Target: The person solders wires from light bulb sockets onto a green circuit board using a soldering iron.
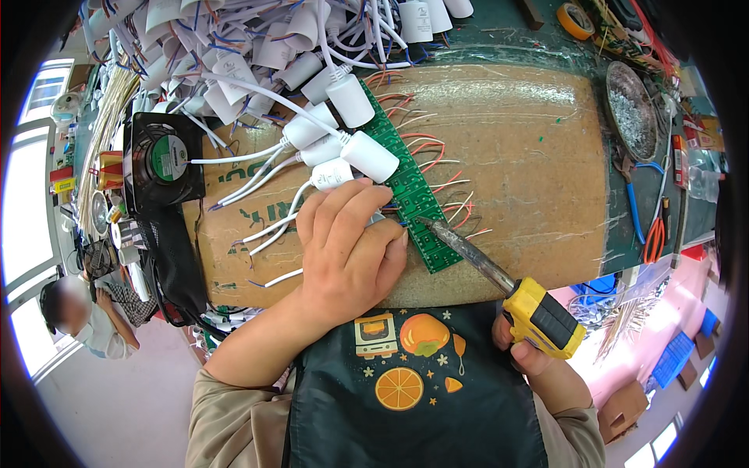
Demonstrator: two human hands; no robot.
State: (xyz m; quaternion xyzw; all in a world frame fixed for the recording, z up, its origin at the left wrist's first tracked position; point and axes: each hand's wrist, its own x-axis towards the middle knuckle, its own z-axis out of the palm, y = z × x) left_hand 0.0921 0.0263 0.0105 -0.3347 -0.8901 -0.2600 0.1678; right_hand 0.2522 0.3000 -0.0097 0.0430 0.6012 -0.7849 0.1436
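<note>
A long green circuit board strip (407, 183) lies slanted on a sheet of brown cardboard (530, 179). Red and white wires (425, 144) stick out along its right side. Several white cylindrical housings with white cables (370, 156) lie along its left edge. My left hand (347, 253) is closed at the board's lower left edge, its fingers round a white housing (375, 218) that they mostly cover. In my right hand (521, 351) is a soldering iron (544, 318) with a yellow and black handle. Its tip rests at the lower part of the board, just right of my left fingertips.
More white housings with cables (234, 70) are heaped at the far left. A black fan (164, 160) stands left of the cardboard. At the right are a metal dish (630, 109), blue-handled pliers (633, 210) and orange tape (576, 21). Another person (97, 320) sits at far left.
</note>
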